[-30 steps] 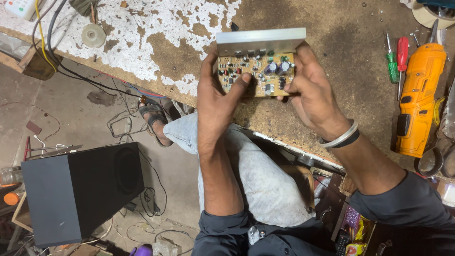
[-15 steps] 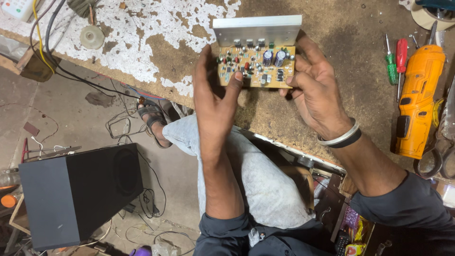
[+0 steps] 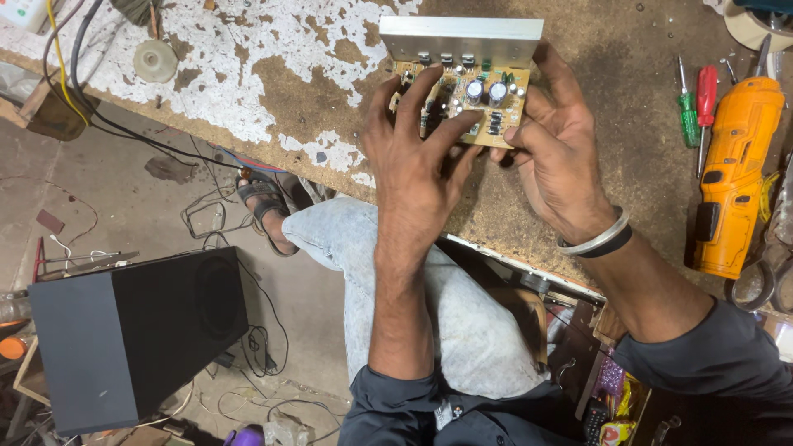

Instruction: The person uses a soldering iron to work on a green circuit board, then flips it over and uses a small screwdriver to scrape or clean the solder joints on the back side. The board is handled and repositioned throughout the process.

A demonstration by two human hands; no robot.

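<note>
Fingers (image 3: 429,99) of my left hand (image 3: 413,169) spread over the circuit board (image 3: 462,103); right hand (image 3: 557,157) clamps its edge, above the tabletop (image 3: 273,91). I judge pressure on the capacitors (image 3: 486,91) could bend leads, or the heatsink (image 3: 458,37) could tip the board loose.

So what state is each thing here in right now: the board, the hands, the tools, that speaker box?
Circuit board: held over the workbench, component side up, metal heat sink at the far edge.
Left hand: fingers spread on the board's face.
Right hand: gripping the board's right edge.
Orange power tool: lying on the bench, untouched.
Red and green screwdrivers: lying side by side.
Black speaker box: on the floor.
</note>
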